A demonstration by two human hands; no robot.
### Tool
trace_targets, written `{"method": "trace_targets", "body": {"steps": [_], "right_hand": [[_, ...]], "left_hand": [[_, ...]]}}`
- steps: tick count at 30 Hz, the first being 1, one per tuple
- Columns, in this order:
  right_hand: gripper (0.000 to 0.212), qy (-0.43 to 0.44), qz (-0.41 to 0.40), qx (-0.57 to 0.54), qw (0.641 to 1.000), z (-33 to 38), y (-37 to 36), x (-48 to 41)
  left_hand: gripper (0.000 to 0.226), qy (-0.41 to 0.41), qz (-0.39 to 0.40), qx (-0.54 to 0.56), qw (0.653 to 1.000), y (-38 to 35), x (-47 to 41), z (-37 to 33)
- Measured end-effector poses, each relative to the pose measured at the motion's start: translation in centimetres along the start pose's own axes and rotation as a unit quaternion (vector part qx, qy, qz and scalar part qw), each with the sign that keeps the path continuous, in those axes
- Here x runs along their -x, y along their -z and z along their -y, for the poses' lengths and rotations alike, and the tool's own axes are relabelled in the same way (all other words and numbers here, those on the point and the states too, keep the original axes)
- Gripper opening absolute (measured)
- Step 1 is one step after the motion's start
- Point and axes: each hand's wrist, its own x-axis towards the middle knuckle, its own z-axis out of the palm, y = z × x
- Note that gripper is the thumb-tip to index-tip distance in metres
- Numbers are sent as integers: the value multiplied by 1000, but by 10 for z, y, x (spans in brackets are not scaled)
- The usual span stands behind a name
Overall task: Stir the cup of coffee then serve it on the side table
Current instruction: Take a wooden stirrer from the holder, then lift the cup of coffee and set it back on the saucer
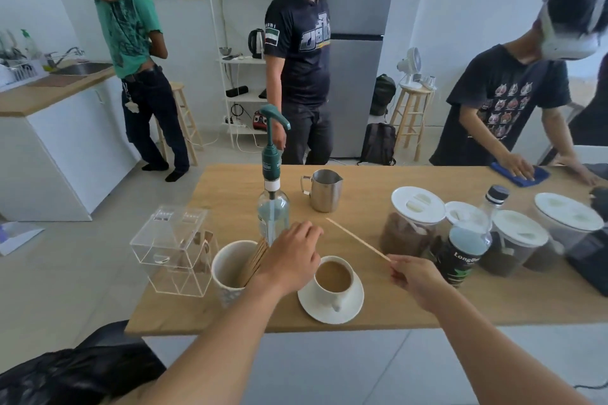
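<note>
Near edge of the bench (394, 316): one coffee cup (334, 276), filled with milky coffee, stands on one saucer (329, 306) with its handle towards the wearer. It sits between the two hands.

The right grip (418, 279) pinches the near end of one wooden stir stick (358, 240). The stick slants up and away over the bench, clear of the cup. The left grip (289, 260) hovers palm-down with fingers loosely bent and holds nothing visible, between the cup and one white mug (227, 266) of spare sticks, whose number cannot be told.

Step judged in hand: bringing the stick to the coffee. It would go best if the free end is swung down into the middle of the cup and circled slowly. The level looks high enough to slop, so the left grip could steady the saucer.

Mid bench:
- one clear acrylic box (174, 250)
- one pump bottle (273, 207)
- one dark-labelled bottle (464, 250)
- four white-lidded jars (418, 204)

Beyond these stand one steel pitcher (324, 189) and one blue cloth (519, 173) under another person's hand. Three other persons stand behind. No side table can be identified.
</note>
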Motion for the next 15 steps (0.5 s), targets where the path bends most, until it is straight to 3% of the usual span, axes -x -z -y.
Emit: {"method": "trace_targets", "body": {"steps": [9,15], "right_hand": [[10,-118,-86,-31,989,-62,-18,4],[15,-152,-87,10,984,-84,-26,13]], "left_hand": [[39,67,65,10,996,-38,29,-9],[60,106,84,23,991,-51,43,-7]]}}
